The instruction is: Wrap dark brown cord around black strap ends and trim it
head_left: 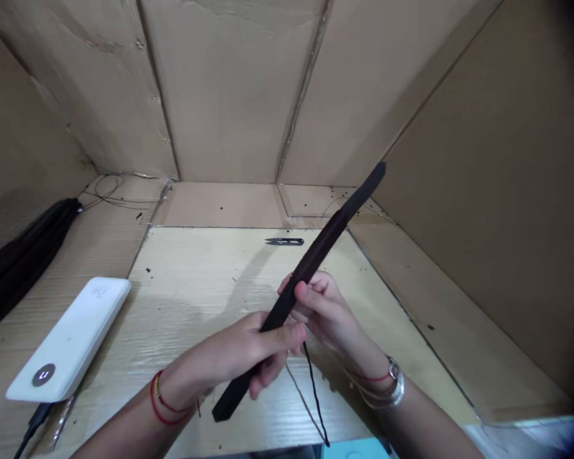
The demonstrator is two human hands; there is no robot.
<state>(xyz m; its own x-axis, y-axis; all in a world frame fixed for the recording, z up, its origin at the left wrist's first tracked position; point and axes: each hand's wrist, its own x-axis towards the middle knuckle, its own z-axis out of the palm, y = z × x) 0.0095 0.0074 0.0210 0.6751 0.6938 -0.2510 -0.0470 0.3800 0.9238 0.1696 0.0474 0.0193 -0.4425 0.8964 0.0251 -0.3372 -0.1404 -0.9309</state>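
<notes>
A long, narrow, dark piece (319, 250) slants from lower left to upper right, its far end slightly curved. Its middle stretch looks reddish-brown; I cannot tell exactly what it is. My left hand (261, 347) is closed round the lower part, thumb lying across the top. Just above, my right hand (323, 306) pinches the same piece between thumb and fingers. Below the hands hangs a thin dark cord (316, 389), beside a lighter strand (300, 394); their upper ends are hidden behind the fingers. Thread snips (284, 241) lie on the board beyond the hands.
Cardboard walls (229, 89) enclose the back and sides of the pale work board (196, 280). On the left lie a white power bank (71, 341) with a black cable (33, 427) and a bundle of black strands (29, 258). Something turquoise (354, 449) shows at the front edge.
</notes>
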